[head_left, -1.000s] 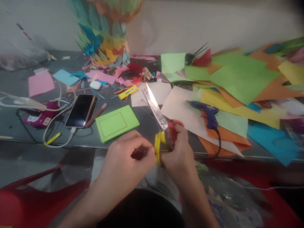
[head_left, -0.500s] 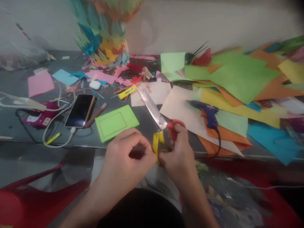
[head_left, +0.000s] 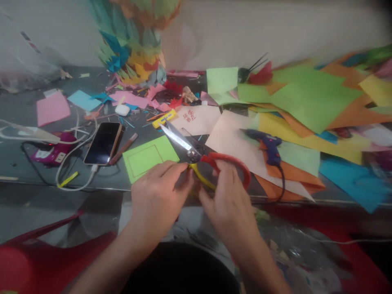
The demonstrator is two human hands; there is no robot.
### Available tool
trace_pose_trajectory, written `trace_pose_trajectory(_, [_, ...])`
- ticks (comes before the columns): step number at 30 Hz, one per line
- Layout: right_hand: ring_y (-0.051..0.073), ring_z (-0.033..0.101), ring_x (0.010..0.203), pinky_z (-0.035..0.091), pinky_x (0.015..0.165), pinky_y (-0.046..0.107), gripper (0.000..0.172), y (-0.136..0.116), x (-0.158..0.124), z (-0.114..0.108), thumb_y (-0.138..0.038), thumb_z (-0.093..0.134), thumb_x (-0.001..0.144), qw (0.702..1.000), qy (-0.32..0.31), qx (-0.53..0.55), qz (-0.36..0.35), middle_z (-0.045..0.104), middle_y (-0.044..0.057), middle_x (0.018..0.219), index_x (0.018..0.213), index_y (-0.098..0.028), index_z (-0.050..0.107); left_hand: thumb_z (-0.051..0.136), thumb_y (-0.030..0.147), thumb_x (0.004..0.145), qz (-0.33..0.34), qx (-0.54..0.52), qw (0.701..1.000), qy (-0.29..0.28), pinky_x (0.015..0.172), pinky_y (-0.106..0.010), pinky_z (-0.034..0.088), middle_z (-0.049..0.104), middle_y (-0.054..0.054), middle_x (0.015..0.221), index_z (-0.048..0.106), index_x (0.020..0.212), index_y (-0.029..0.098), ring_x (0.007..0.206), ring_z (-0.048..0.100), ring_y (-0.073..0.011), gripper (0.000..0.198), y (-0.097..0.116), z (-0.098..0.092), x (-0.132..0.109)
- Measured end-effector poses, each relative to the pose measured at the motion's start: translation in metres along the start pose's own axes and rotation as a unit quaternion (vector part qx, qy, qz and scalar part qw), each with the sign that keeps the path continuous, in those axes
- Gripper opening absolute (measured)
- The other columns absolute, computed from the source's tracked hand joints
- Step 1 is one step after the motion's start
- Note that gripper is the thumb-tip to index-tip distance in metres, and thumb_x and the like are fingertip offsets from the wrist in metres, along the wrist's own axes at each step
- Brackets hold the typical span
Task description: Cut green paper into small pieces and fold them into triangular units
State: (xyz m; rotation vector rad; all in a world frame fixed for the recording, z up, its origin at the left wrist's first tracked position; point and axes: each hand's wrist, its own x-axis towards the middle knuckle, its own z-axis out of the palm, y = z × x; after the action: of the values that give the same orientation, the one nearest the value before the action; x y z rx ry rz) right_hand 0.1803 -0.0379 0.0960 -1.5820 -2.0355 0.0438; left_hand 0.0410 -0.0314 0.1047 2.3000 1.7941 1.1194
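My right hand [head_left: 228, 196] is wrapped round the red handles of a pair of scissors [head_left: 180, 139]. Their metal blades point up and left, slightly apart at the tips. A narrow yellow paper strip [head_left: 202, 178] curves just below the scissors' pivot, between my two hands. My left hand [head_left: 159, 194] pinches with thumb and forefinger at the strip's left end, close beside the pivot; the pinched end is hidden by the fingers. Under and behind my left hand lies a light green rectangular card stack [head_left: 150, 157] with a thin outlined frame.
A phone [head_left: 103, 143] on a white cable and a brown stick [head_left: 124, 149] lie left. A yellow cutter [head_left: 164, 118] rests beyond the blades. Right are a blue glue gun [head_left: 269, 147] and heaped coloured paper [head_left: 315, 98]. A layered paper piece [head_left: 134, 45] stands at the back.
The scissors have turned, with blades lower and further left and the red handles more spread. My left hand has moved up to the pivot, drawing the yellow strip with it.
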Motion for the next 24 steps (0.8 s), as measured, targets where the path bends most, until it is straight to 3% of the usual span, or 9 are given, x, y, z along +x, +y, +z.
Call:
trace_pose_trajectory(4, [0.031,0.059,0.094,0.053,0.071,0.044,0.039,-0.002,0.000,0.001,-0.025,0.045,0.085,0.999,-0.050,-0.019,0.000,0.058,0.019,0.102,0.121,-0.009,0.039,0.058,0.020,0.079,0.010,0.058,0.998,-0.030,0.052,-0.025,0.038,0.065,-0.001,0.067,0.064,0.070,0.018,0.064,0.060,-0.0153,0.010,-0.004,0.007,0.003])
trace_pose_trajectory(9, [0.031,0.059,0.096,0.053,0.072,0.047,0.039,-0.001,0.002,0.005,-0.022,0.045,0.085,0.996,-0.078,0.018,0.030,0.058,0.021,0.105,0.121,-0.007,0.040,0.058,0.017,0.079,0.026,0.058,0.998,-0.021,0.052,-0.025,0.036,0.063,0.000,0.063,0.062,0.067,0.018,0.062,0.058,-0.0147,0.013,-0.010,0.017,0.004])
trace_pose_trajectory(15, [0.032,0.058,0.100,0.053,0.073,0.046,0.039,0.004,0.001,0.003,-0.025,0.042,0.088,0.996,-0.068,0.033,0.039,0.057,0.021,0.107,0.121,-0.006,0.040,0.057,0.019,0.082,0.054,-0.010,0.998,0.008,0.060,-0.025,0.045,0.068,-0.002,0.073,0.066,0.082,0.016,0.068,0.061,-0.0150,0.010,-0.016,0.022,0.003])
trace_pose_trajectory(24, [0.030,0.062,0.089,0.055,0.066,0.044,0.036,0.000,0.000,0.005,-0.024,0.041,0.088,0.998,-0.049,0.007,0.037,0.060,0.020,0.100,0.120,-0.007,0.042,0.053,0.021,0.087,0.101,-0.047,0.994,-0.016,0.059,-0.024,0.047,0.066,-0.003,0.069,0.067,0.085,0.014,0.063,0.060,-0.0126,0.016,-0.023,0.025,0.001])
